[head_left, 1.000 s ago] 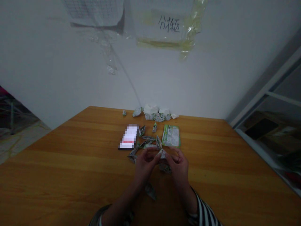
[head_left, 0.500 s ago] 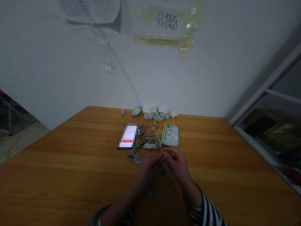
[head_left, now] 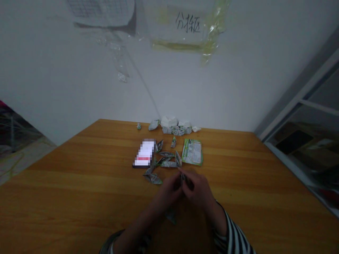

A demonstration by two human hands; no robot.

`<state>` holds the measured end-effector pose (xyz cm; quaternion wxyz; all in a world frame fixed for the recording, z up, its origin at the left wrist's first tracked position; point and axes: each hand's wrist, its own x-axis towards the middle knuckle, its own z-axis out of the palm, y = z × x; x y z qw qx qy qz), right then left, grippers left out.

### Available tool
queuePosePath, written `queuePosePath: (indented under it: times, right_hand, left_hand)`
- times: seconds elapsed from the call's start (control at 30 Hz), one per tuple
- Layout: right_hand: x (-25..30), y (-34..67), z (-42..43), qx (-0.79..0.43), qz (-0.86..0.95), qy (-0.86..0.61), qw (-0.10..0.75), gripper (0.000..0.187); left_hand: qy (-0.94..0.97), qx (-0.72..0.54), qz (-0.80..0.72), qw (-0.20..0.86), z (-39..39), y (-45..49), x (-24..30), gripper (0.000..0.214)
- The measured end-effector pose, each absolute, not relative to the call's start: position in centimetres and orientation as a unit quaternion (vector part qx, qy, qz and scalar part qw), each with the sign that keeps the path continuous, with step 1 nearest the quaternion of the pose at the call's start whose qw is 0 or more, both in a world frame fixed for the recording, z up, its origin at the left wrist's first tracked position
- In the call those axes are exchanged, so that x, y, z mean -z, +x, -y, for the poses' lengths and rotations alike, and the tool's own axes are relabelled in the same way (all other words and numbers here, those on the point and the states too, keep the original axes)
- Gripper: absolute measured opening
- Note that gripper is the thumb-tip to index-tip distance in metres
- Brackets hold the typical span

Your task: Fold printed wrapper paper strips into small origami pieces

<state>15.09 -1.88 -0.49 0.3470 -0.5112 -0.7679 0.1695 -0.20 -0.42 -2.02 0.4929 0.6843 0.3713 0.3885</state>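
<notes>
Smooth wooden table (head_left: 79, 197), creased printed-paper folded pieces (head_left: 169, 164), glossy tape (head_left: 212, 35), matt wall (head_left: 238, 88)

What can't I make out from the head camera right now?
All in the head view:
- Most of the folded paper: covered by fingers of the left hand and right hand.
- Phone screen: its content is pixelated.
- Loose paper piece: partly behind the left forearm, in shadow.
- Green-edged sheets: print too small to read.
- Gridded sheet on the wall: cut off by the top edge.
</notes>
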Motion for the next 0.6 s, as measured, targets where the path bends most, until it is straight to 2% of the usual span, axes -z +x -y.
queuePosePath:
  times: [0.1,0.2,0.3,0.4,0.47,0.6]
  right_hand:
    - [0.5,14.8,2.3,-0.121,0.792,-0.497,0.333,0.056]
    - [1.0,14.5,2.3,-0.131,0.736,-0.502,0.435,0.039]
    - [1.0,14.7,2.0,-0.206,0.646,-0.493,0.545,0.025]
    - [0.6,15.0,1.9,-0.277,0.618,-0.477,0.56,0.023]
    - [0.5,14.9,1.9,-0.315,0.615,-0.47,0.549,0.019]
    - [0.9,14.1,1.9,-0.381,0.554,-0.494,0.552,0.009]
  left_hand:
    - [0.658,-0.408,-0.409,0.483,0.2,-0.3,1.9,0.027]
    - [0.575,-0.451,-0.42,0.538,0.0,-0.4,1.4,0.032]
    - [0.499,-0.454,-0.386,0.629,0.0,-0.6,0.7,0.04]
    - [0.453,-0.444,-0.356,0.686,0.0,-0.8,0.1,0.041]
    - [0.45,-0.453,-0.381,0.668,0.0,-0.9,-0.1,0.038]
    - [0.511,-0.482,-0.441,0.558,0.0,-0.8,-0.1,0.041]
